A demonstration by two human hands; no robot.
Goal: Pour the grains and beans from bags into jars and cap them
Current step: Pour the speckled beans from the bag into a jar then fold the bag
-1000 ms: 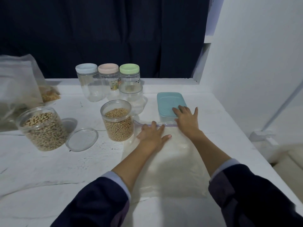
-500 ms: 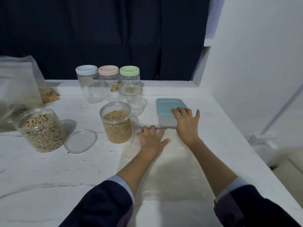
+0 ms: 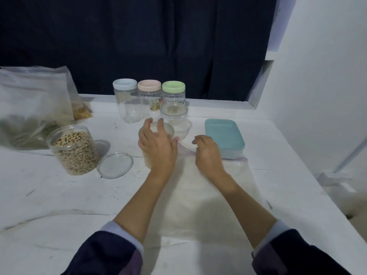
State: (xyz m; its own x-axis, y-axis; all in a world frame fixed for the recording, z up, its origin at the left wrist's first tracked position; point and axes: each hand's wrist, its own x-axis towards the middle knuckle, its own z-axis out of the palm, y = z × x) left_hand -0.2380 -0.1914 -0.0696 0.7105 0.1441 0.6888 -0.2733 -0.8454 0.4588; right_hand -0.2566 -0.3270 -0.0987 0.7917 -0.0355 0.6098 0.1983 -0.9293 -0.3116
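Labels: the pink-lidded jar [image 3: 149, 100] carried a small colour sticker and the green-lidded jar [image 3: 173, 98] a line of dark print; neither could be read. Blue-lidded jar [image 3: 125, 103] bore no marking that showed.

Left hand [image 3: 156, 144] lay over the open jar of soybeans [image 3: 156, 133] at mid tabletop [image 3: 59, 199]. Its fingers [image 3: 147, 126] were spread and curved round the far rim, thumb on the near right side; motion blur, so whether they gripped or only touched I could not tell.

Right hand [image 3: 207, 153] sat at the top edge of the flat clear zip bag [image 3: 214, 195], fingers curled together at the seal strip; whether they pinched it could not be told. Bag lay under both forearms, its top edge touching the teal-lidded box [image 3: 224, 135].

Left of these: an open jar of pale beans [image 3: 74, 149], its loose clear lid [image 3: 115, 165] flat just beside it. A small lidded clear tub [image 3: 174, 118] stood in front of the green-lidded jar. Crumpled plastic bags [image 3: 33, 104] at far left.
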